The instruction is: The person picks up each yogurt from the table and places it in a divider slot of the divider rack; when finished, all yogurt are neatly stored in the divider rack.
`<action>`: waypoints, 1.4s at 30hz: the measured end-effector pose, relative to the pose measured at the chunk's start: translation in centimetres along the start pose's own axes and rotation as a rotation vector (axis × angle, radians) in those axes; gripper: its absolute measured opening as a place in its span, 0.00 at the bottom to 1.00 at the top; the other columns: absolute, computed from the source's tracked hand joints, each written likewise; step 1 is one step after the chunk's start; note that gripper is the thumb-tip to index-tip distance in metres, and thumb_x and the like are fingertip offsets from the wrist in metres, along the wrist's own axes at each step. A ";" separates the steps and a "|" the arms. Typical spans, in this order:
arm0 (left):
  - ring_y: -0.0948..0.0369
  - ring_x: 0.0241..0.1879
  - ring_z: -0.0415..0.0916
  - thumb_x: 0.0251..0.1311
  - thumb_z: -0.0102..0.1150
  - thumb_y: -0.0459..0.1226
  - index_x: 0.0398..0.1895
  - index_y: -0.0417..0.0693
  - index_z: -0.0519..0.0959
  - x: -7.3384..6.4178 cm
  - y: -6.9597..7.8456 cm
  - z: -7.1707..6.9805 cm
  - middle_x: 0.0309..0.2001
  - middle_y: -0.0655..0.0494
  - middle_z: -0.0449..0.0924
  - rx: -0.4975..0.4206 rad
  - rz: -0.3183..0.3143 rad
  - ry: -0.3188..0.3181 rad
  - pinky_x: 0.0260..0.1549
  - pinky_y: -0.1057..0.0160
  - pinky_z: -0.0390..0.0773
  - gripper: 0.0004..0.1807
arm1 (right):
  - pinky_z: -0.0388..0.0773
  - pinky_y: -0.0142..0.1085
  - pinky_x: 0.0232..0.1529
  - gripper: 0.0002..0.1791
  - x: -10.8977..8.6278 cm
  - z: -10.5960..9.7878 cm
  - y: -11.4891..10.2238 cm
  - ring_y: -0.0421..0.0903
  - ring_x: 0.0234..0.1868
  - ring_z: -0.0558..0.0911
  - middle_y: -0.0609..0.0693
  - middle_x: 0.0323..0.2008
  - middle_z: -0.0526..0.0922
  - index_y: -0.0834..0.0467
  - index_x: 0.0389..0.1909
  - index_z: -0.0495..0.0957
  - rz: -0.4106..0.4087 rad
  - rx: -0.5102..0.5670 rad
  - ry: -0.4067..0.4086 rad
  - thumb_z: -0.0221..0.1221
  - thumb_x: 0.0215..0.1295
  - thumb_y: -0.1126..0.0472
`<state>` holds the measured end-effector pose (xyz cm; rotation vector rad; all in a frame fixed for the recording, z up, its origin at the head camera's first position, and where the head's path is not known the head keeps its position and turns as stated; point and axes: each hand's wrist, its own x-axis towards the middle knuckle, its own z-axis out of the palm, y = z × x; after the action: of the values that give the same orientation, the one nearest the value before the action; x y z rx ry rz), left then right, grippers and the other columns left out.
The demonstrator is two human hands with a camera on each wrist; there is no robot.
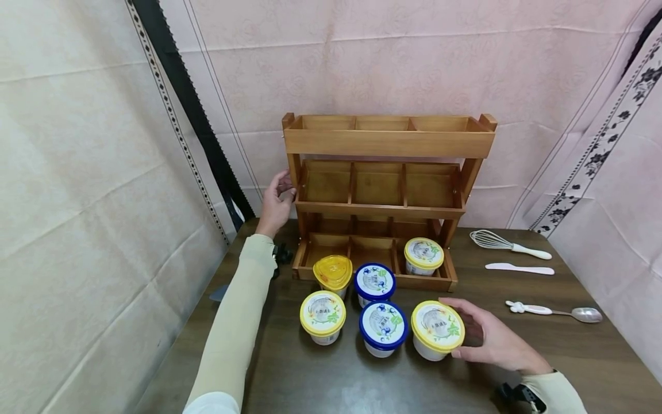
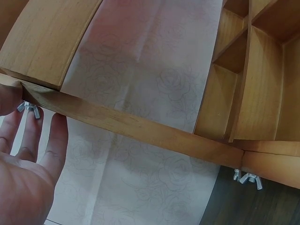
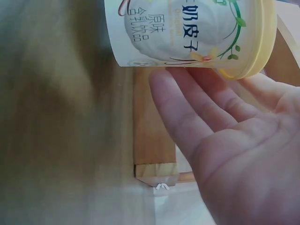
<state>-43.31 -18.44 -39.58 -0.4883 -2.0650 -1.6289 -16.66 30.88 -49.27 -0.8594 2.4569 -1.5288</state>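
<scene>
At the front right, my right hand (image 1: 488, 333) curls around a yellow-lidded yogurt cup (image 1: 438, 330), thumb on the near side and fingers on the far side. In the right wrist view its printed wall (image 3: 187, 33) sits against my fingers (image 3: 183, 117); the thumb is hidden. My left hand (image 1: 277, 201) is beside the left post of a wooden three-tier rack (image 1: 388, 144). In the left wrist view its fingertips touch that post (image 2: 140, 126) near a wing nut (image 2: 30, 110). Another yellow-lidded cup (image 1: 424, 257) stands in the rack's bottom right compartment.
Before the rack stand two blue-lidded cups (image 1: 384, 326), a yellow-lidded cup (image 1: 323, 316) and a cup with a plain yellow lid (image 1: 333, 272). A whisk (image 1: 509, 244), a white-handled knife (image 1: 519, 268) and a spoon (image 1: 555, 310) lie on the right of the table.
</scene>
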 end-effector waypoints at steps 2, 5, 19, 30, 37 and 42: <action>0.50 0.62 0.78 0.76 0.55 0.28 0.75 0.52 0.71 0.0 0.0 0.0 0.59 0.45 0.75 -0.004 -0.006 0.000 0.69 0.48 0.76 0.27 | 0.84 0.32 0.57 0.48 0.1 -0.4 -0.2 0.33 0.65 0.80 0.59 0.69 0.76 0.64 0.78 0.61 -0.003 -0.004 0.014 0.74 0.58 0.67; 0.49 0.63 0.77 0.76 0.55 0.28 0.75 0.52 0.71 0.1 -0.1 -0.1 0.60 0.45 0.75 -0.011 -0.011 0.000 0.69 0.47 0.76 0.27 | 0.83 0.31 0.57 0.47 0.4 -0.9 -0.4 0.32 0.65 0.79 0.61 0.69 0.76 0.62 0.78 0.62 -0.014 -0.016 0.036 0.74 0.59 0.68; 0.42 0.65 0.74 0.76 0.51 0.24 0.76 0.43 0.68 -0.8 2.8 0.4 0.62 0.37 0.72 -0.004 -0.037 0.000 0.72 0.44 0.72 0.27 | 0.80 0.28 0.61 0.49 2.3 -2.7 -1.7 0.33 0.68 0.79 0.54 0.70 0.75 0.57 0.78 0.63 -0.081 -0.014 0.082 0.75 0.56 0.71; 0.44 0.66 0.74 0.77 0.52 0.26 0.76 0.46 0.68 -0.9 2.5 0.5 0.62 0.40 0.73 0.018 -0.058 0.020 0.72 0.43 0.71 0.27 | 0.78 0.24 0.60 0.51 5.0 -3.8 -2.8 0.30 0.66 0.78 0.54 0.72 0.73 0.59 0.78 0.63 -0.052 -0.044 0.177 0.77 0.53 0.71; 0.44 0.65 0.74 0.77 0.52 0.27 0.76 0.46 0.68 -0.6 2.5 0.6 0.62 0.39 0.73 0.019 -0.048 0.014 0.70 0.40 0.72 0.27 | 0.78 0.24 0.60 0.49 7.1 -4.6 -3.4 0.28 0.65 0.78 0.53 0.70 0.74 0.57 0.78 0.63 -0.017 -0.066 0.232 0.77 0.56 0.68; 0.44 0.65 0.73 0.77 0.52 0.26 0.77 0.46 0.68 -0.8 2.5 0.6 0.62 0.39 0.73 0.019 -0.055 0.012 0.71 0.41 0.71 0.27 | 0.81 0.26 0.57 0.48 8.5 -4.5 -3.8 0.34 0.64 0.80 0.55 0.71 0.74 0.53 0.79 0.62 0.020 -0.105 0.242 0.76 0.60 0.61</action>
<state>-41.34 -17.29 -38.12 -0.4178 -2.1002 -1.6384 -23.98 28.69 -42.27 -0.6982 2.7272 -1.5946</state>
